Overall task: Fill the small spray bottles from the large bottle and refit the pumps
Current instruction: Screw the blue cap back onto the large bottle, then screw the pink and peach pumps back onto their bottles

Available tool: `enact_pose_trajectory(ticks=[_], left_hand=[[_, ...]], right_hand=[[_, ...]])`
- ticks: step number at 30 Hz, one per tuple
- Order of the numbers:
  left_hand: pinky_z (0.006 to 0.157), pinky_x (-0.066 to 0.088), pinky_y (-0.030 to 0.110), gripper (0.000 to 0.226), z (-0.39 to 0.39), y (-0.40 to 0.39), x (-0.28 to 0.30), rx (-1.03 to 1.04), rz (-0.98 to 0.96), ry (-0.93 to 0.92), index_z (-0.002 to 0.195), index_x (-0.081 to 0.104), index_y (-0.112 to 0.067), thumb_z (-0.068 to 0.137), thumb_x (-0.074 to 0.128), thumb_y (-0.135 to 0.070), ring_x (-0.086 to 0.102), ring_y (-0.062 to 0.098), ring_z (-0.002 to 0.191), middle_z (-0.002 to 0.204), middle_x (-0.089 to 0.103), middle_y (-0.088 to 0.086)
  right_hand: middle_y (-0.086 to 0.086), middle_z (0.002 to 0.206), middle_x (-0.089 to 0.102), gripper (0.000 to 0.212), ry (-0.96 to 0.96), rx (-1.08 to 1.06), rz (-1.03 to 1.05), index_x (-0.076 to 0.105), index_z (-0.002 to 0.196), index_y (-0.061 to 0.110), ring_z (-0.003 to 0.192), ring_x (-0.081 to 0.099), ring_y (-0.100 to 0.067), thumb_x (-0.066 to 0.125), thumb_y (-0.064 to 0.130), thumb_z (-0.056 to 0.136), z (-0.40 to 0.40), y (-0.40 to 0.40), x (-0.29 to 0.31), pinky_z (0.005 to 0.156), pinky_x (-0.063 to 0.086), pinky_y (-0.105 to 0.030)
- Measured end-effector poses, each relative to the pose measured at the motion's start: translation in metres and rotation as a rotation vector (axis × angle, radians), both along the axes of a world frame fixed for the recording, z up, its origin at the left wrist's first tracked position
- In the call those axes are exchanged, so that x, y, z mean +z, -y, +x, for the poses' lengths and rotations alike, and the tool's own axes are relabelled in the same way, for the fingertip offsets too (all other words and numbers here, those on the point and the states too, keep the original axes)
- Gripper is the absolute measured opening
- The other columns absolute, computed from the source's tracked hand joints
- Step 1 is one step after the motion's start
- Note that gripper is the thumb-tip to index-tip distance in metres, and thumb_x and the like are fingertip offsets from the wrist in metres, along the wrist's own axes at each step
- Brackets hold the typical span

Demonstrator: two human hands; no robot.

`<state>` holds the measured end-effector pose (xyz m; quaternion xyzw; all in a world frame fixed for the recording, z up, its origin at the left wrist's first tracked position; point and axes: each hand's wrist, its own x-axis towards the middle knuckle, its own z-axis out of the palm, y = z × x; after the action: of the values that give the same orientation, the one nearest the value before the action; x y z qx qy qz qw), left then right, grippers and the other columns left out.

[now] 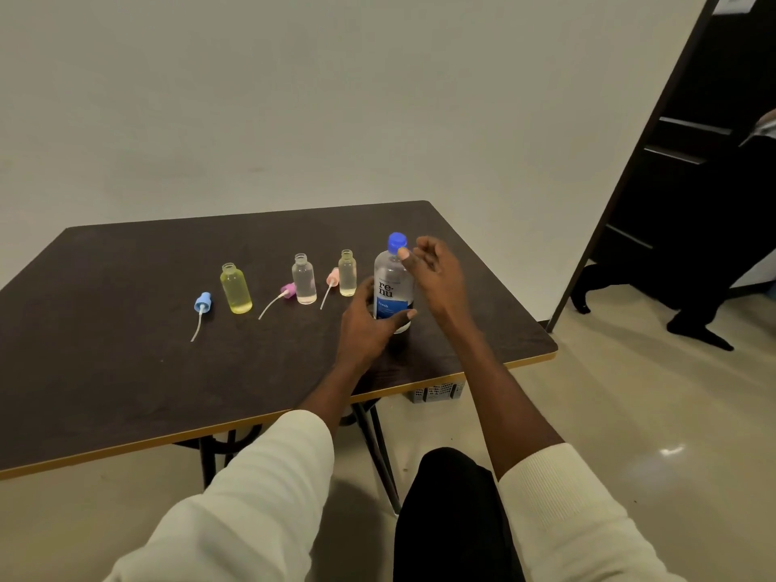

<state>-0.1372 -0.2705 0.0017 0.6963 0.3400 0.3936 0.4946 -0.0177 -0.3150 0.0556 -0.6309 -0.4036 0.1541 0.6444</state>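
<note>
The left hand (369,321) reaches forward over the near edge of the desk (126,371) and wraps around the lower part of the large bottle (392,283), thumb across the front of the blue label and fingers behind it. The right hand (436,270) is raised beside the bottle's neck, fingers loosely curled, thumb tip just beside the blue cap (397,242); it holds nothing, and whether the thumb touches the cap cannot be told. The large bottle stands upright toward the desk's right edge, clear, capped, with a white and blue label. To its left three small bottles stand upright and uncapped in a row: a pale one (347,273) with little liquid at the bottom, a clear one (304,279), and a yellow one (236,288) nearly full. A pump lies on the desk just left of each: pink (331,279), purple (288,290), and blue (203,303), each with its thin white tube pointing toward the near edge.
</note>
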Motion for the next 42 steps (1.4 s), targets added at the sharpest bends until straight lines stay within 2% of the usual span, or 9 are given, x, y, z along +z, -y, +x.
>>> enact_pose_trajectory(ticks=[4, 6, 9, 12, 18, 21, 28, 37, 42], left_hand=[[0.093, 0.051, 0.02, 0.056, -0.003, -0.002, -0.002, 0.072, -0.025, 0.102, 0.141, 0.046, -0.013, 0.089, 0.062, 0.0, 0.058, 0.013, 0.119, 0.134, 0.058, 0.0], [0.093, 0.053, 0.024, 0.048, -0.003, -0.004, -0.003, 0.186, -0.045, 0.117, 0.135, 0.052, -0.01, 0.09, 0.06, 0.002, 0.061, 0.017, 0.117, 0.128, 0.063, 0.005], [0.079, 0.052, 0.015, 0.035, -0.001, -0.003, -0.003, 0.262, -0.03, 0.051, 0.123, 0.059, -0.009, 0.09, 0.058, 0.004, 0.063, 0.016, 0.107, 0.115, 0.066, 0.006], [0.086, 0.054, 0.02, 0.034, 0.0, -0.004, -0.004, 0.22, 0.003, -0.001, 0.121, 0.059, -0.01, 0.09, 0.06, 0.003, 0.063, 0.014, 0.104, 0.112, 0.066, 0.004], [0.077, 0.046, 0.012, 0.037, 0.004, -0.006, -0.007, 0.117, 0.094, -0.154, 0.124, 0.056, -0.013, 0.09, 0.06, 0.002, 0.06, 0.011, 0.102, 0.111, 0.063, 0.001], [0.088, 0.052, 0.023, 0.033, 0.01, -0.008, -0.01, 0.068, 0.147, -0.266, 0.125, 0.058, -0.012, 0.093, 0.06, -0.004, 0.06, 0.012, 0.102, 0.112, 0.063, 0.002], [0.082, 0.049, 0.028, 0.007, 0.017, -0.009, -0.013, 0.078, 0.339, -0.431, 0.099, 0.064, -0.011, 0.093, 0.062, -0.012, 0.057, 0.016, 0.093, 0.103, 0.058, 0.002], [0.081, 0.047, 0.027, 0.005, 0.016, -0.009, -0.013, 0.069, 0.378, -0.425, 0.096, 0.064, -0.012, 0.092, 0.062, -0.01, 0.056, 0.015, 0.092, 0.101, 0.058, 0.002], [0.085, 0.05, 0.026, 0.013, 0.014, -0.009, -0.013, 0.07, 0.321, -0.366, 0.105, 0.065, -0.011, 0.094, 0.061, -0.01, 0.059, 0.014, 0.096, 0.106, 0.062, 0.003]], right_hand=[[-0.009, 0.115, 0.063, 0.022, -0.095, 0.088, -0.091, 0.057, 0.115, 0.008, 0.111, 0.061, -0.021, 0.053, 0.014, 0.094, 0.002, 0.011, -0.025, 0.089, 0.054, -0.031], [-0.002, 0.12, 0.062, 0.031, -0.114, 0.18, -0.174, 0.054, 0.118, 0.016, 0.116, 0.059, -0.021, 0.056, 0.006, 0.088, 0.004, 0.014, -0.033, 0.093, 0.052, -0.033], [0.006, 0.128, 0.055, 0.061, -0.023, 0.234, -0.288, 0.043, 0.135, 0.02, 0.115, 0.055, -0.011, 0.071, 0.011, 0.082, -0.001, 0.015, -0.038, 0.093, 0.045, -0.026], [0.003, 0.131, 0.058, 0.066, 0.049, 0.164, -0.317, 0.046, 0.134, 0.02, 0.113, 0.056, -0.012, 0.08, 0.023, 0.077, -0.005, 0.012, -0.044, 0.089, 0.044, -0.023], [0.0, 0.121, 0.064, 0.054, 0.054, 0.001, -0.243, 0.054, 0.123, 0.018, 0.109, 0.061, -0.016, 0.081, 0.023, 0.076, 0.006, 0.017, -0.046, 0.088, 0.051, -0.025], [-0.001, 0.125, 0.062, 0.058, 0.017, -0.151, -0.216, 0.052, 0.128, 0.017, 0.11, 0.058, -0.014, 0.08, 0.022, 0.077, 0.022, 0.028, -0.043, 0.089, 0.047, -0.025], [-0.004, 0.132, 0.057, 0.059, -0.065, -0.405, -0.236, 0.046, 0.135, 0.015, 0.12, 0.056, -0.023, 0.075, 0.02, 0.083, 0.059, 0.049, -0.043, 0.102, 0.045, -0.04], [-0.005, 0.135, 0.051, 0.067, -0.046, -0.416, -0.246, 0.041, 0.136, 0.016, 0.122, 0.054, -0.024, 0.077, 0.029, 0.081, 0.063, 0.049, -0.053, 0.101, 0.045, -0.041], [-0.009, 0.145, 0.036, 0.08, 0.142, -0.678, -0.157, 0.032, 0.144, 0.014, 0.13, 0.042, -0.024, 0.076, 0.036, 0.081, 0.039, 0.047, -0.055, 0.102, 0.046, -0.038]])
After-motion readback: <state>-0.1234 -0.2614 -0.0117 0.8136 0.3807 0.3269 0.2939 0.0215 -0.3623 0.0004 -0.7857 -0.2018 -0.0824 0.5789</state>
